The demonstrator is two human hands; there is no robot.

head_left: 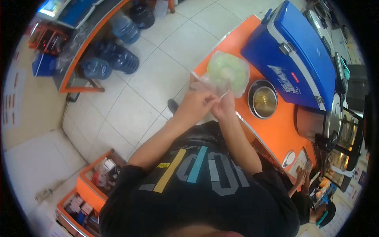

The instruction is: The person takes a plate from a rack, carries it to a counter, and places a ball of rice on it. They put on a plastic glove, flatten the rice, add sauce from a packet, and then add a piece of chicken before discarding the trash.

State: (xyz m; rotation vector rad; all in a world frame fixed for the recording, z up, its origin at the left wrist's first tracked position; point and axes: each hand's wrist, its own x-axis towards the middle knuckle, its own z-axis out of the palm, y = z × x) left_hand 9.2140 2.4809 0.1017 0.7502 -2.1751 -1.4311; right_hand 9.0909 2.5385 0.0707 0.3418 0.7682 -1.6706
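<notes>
My left hand (196, 103) and my right hand (225, 106) meet in front of my chest, at the edge of the orange counter. Fingers of both are pinched on a clear plastic bag (206, 83), thin and crumpled, which spreads out above them. Just beyond the hands is a translucent tub (244, 89) with pale green contents, partly covered by the bag. To its right stands a round metal bowl (274, 107) holding something yellowish and shiny. What lies inside the plastic bag, if anything, I cannot make out.
A blue cooler box (292, 59) stands on the orange counter (286, 128), with a large metal pot (312, 122) beside it. Another person's hands (303, 175) work at the lower right. Large blue water bottles (122, 59) sit under a table; orange drawers (92, 177) stand lower left.
</notes>
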